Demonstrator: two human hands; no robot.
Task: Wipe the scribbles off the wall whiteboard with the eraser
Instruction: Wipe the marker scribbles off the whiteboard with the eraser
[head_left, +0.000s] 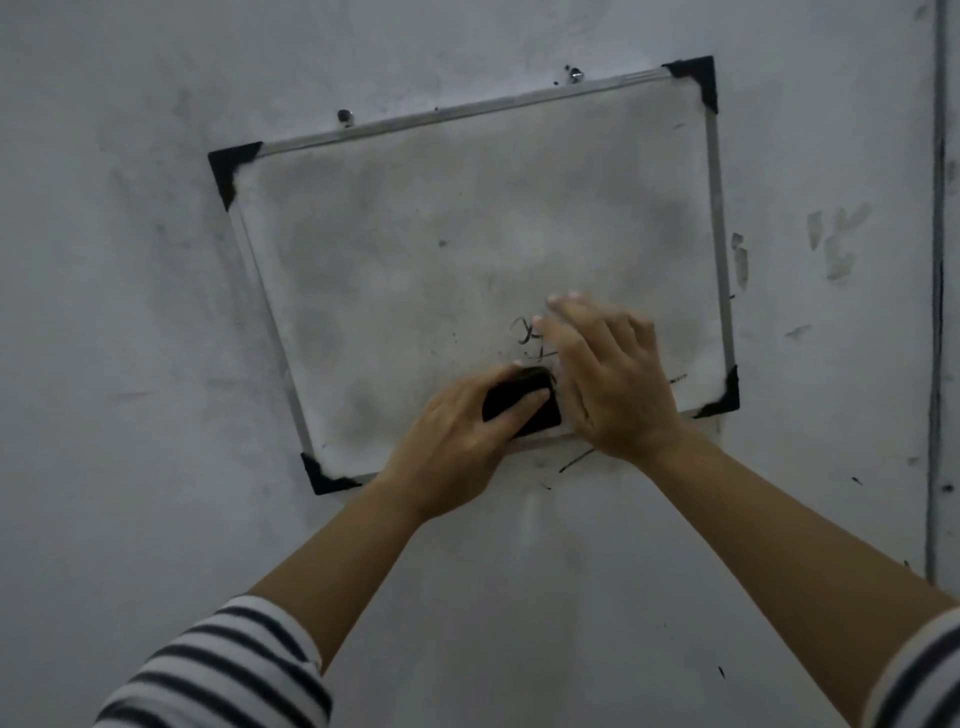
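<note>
A small whiteboard (441, 249) with a metal frame and black corner caps hangs tilted on the wall. Its surface is smeared grey. A few black scribbles (524, 335) show near the lower middle, partly hidden by my right hand. My left hand (457, 441) grips a black eraser (524, 402) and holds it against the board near the bottom edge, just below the scribbles. My right hand (608, 379) lies flat on the board with fingers straight, right beside the eraser.
The grey wall (130, 312) around the board is scuffed and carries stray black marks under the frame. Two screws (344, 116) stick out above the top edge. A dark vertical line (937, 312) runs down the wall at the far right.
</note>
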